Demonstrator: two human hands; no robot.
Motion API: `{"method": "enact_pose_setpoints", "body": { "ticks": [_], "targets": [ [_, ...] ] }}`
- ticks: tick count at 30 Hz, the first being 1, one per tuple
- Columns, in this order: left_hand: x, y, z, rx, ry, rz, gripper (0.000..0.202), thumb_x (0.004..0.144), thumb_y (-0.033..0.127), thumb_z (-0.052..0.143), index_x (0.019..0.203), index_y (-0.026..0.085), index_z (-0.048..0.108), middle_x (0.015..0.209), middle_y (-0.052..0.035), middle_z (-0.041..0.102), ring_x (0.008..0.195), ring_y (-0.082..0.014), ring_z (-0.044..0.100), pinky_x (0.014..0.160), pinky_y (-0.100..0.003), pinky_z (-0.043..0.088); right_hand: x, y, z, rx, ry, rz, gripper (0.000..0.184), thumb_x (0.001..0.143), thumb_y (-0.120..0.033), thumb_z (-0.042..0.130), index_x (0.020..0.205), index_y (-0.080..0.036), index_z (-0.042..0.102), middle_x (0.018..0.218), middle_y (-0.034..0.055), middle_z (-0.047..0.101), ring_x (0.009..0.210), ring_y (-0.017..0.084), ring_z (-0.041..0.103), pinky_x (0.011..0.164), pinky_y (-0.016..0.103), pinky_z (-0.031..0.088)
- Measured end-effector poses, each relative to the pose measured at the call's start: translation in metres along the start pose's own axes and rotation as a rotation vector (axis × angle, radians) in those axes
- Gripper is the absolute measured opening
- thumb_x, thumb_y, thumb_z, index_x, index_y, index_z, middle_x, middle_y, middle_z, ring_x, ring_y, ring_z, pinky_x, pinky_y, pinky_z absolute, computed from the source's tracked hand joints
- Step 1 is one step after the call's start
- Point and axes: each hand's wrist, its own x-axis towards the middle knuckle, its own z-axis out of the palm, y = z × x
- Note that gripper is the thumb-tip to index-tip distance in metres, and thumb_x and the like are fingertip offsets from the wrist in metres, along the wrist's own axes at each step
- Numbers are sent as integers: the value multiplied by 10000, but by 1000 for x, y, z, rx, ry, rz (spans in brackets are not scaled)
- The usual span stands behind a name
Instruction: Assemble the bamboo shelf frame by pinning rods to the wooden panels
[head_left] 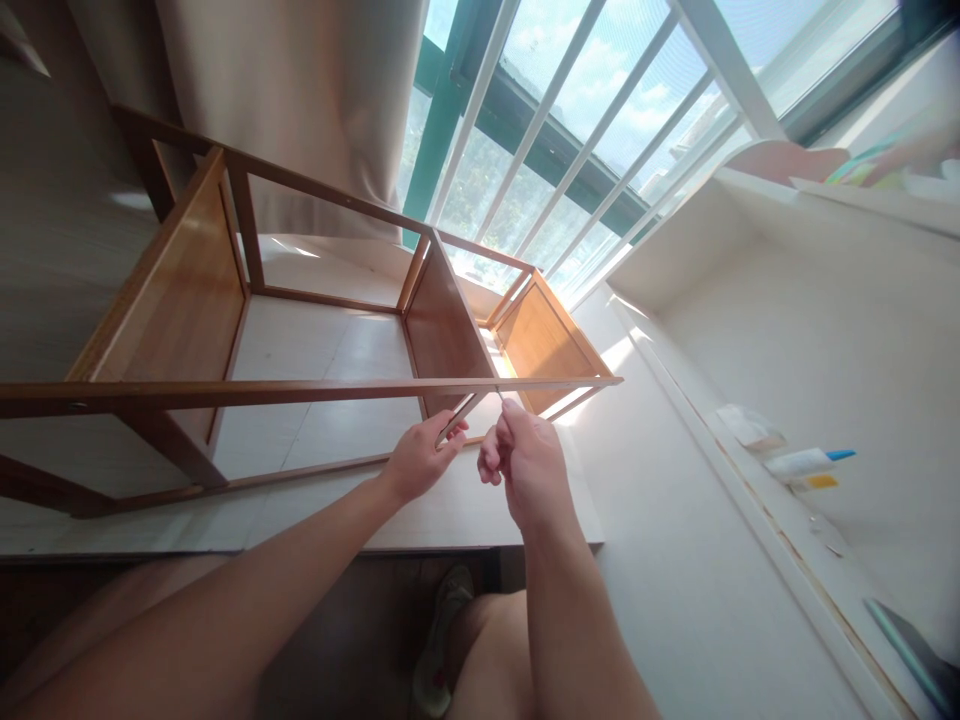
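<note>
A brown wooden shelf frame (330, 390) lies on its side on a pale surface, with panels fixed across it. My left hand (421, 458) is closed around a slim, straight tool with a metallic edge (460, 412), its upper end close under the frame's near rail. Just to the right, my right hand (531, 455) pinches a small thin piece (499, 393) against the rail, close to where the middle panel (446, 310) meets it. What kind of piece this is cannot be made out; the fingers cover most of it.
Behind the frame hang a beige curtain (300, 110) and a window with white bars (559, 90). At the right, a white shelf unit (750, 320) holds a tube with a blue tip (806, 463) and other small items. A shoe (442, 640) shows below.
</note>
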Motion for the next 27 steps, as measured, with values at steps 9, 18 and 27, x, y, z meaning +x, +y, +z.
{"method": "enact_pose_setpoints", "body": {
  "ticks": [9, 18, 27],
  "targets": [
    [1, 6, -3, 8, -6, 17, 167, 892, 346, 537, 903, 197, 611, 833, -6, 673, 798, -174, 626, 674, -260, 463, -10, -3, 12, 974, -275, 282, 435, 1040, -275, 362, 618, -214, 275, 456, -93, 354, 362, 62, 305, 381, 187, 244],
    [0, 9, -6, 11, -16, 9, 79, 830, 273, 571, 855, 201, 588, 768, 13, 649, 751, -162, 600, 645, -252, 436, -9, 1, 15, 1029, -327, 253, 410, 1016, -311, 412, 653, -224, 243, 496, -92, 305, 396, 77, 269, 378, 181, 256],
    [1, 5, -5, 13, -22, 4, 123, 862, 316, 546, 885, 208, 600, 781, 8, 659, 743, -169, 612, 629, -256, 444, -11, 0, 17, 603, -255, 113, 239, 984, -313, 415, 763, -228, 447, 488, -83, 325, 407, 97, 240, 408, 191, 234]
  ]
}}
